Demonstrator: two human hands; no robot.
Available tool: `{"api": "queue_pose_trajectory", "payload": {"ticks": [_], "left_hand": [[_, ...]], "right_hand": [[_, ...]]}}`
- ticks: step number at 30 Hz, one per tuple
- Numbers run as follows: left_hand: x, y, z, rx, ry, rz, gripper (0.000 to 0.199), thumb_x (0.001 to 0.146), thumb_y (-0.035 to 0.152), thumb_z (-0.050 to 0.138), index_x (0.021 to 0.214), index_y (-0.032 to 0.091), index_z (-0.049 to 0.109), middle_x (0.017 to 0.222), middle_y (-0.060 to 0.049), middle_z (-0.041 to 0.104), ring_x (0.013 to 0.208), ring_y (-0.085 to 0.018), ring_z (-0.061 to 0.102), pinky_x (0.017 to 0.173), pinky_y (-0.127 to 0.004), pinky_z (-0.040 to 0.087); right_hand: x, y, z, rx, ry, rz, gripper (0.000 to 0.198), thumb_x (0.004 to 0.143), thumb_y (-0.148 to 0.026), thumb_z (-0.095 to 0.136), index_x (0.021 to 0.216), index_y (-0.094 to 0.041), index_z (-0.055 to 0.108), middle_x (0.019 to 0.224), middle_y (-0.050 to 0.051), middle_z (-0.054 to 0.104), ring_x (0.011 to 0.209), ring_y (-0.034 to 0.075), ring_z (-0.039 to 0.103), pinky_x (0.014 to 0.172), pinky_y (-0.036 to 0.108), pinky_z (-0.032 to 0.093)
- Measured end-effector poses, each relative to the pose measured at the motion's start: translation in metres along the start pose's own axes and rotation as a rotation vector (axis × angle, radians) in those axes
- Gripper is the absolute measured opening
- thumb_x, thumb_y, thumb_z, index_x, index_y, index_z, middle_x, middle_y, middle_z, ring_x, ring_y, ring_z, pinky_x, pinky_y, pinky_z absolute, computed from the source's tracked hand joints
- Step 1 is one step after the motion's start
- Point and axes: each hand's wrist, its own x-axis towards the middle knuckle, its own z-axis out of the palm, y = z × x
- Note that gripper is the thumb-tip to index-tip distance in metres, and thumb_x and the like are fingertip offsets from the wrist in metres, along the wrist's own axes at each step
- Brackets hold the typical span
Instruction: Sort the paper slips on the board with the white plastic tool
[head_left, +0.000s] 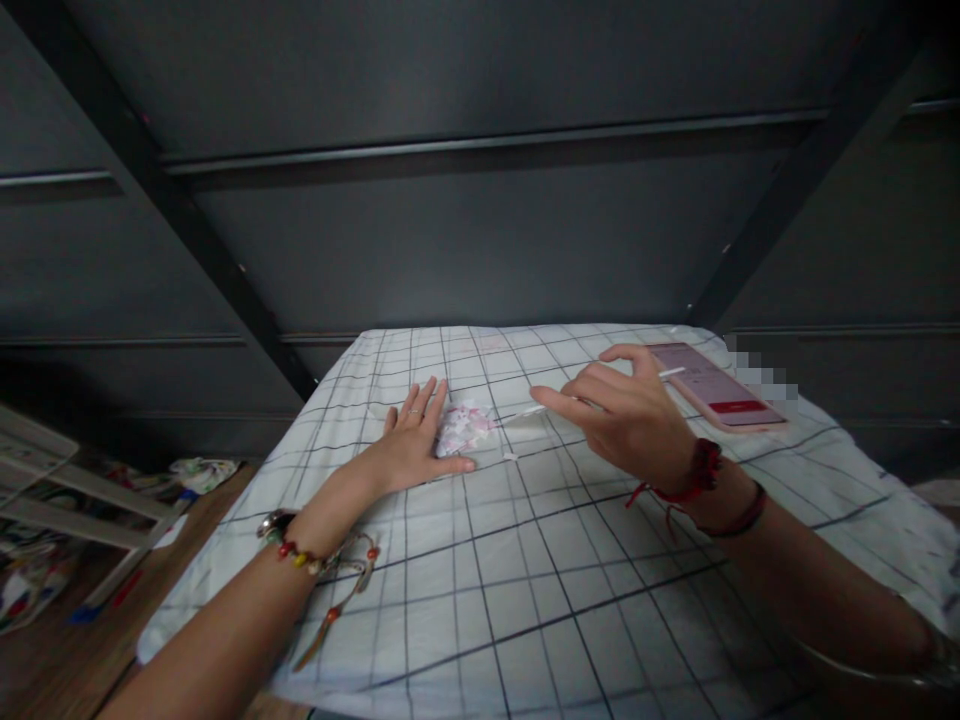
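My left hand (409, 440) lies flat on the checked cloth with its fingers spread. Its thumb side rests against a small sheet with a pink and white pattern (466, 426), and part of that sheet may be under the palm. Above the cloth, to the right, my right hand (622, 405) is closed on a thin white stick-like tool (672, 372). The tool's back end sticks out behind the knuckles, and its front end points left toward the sheet. Its exact kind is unclear. A tiny white scrap (510, 457) lies below the tool's front end.
A phone in a pink case (727, 395), screen lit, lies beyond my right hand. White checked cloth (525, 600) covers the table. A dark panelled wall (480, 240) rises behind it. On the floor at left are a pale wooden frame (82, 500) and a crumpled bag (202, 474).
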Motion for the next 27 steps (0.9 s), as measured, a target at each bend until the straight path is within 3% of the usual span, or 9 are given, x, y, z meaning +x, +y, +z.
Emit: {"api": "queue_pose_trajectory", "payload": {"ticks": [16,27], "left_hand": [[-0.001,0.007,-0.005,0.028,-0.056,-0.044,0.108,0.068,0.072,0.047,0.14,0.013,-0.008,0.145,-0.016,-0.01,0.129,-0.036,-0.008,0.099,-0.058,0.009],[-0.004,0.01,-0.008,0.046,-0.064,-0.026,0.105,0.071,0.07,0.047,0.14,0.012,-0.007,0.144,-0.018,-0.007,0.13,-0.037,-0.005,0.098,-0.058,0.009]], "right_hand": [[0.0,-0.003,0.009,-0.002,0.004,0.004,0.03,0.081,-0.003,0.037,0.093,-0.02,0.059,0.061,-0.004,0.058,0.061,0.013,0.045,0.076,0.035,0.027],[0.002,0.008,-0.013,0.052,-0.062,-0.037,0.035,0.072,0.003,0.037,0.087,-0.019,0.059,0.057,-0.003,0.054,0.058,0.011,0.044,0.076,0.033,0.03]]}}
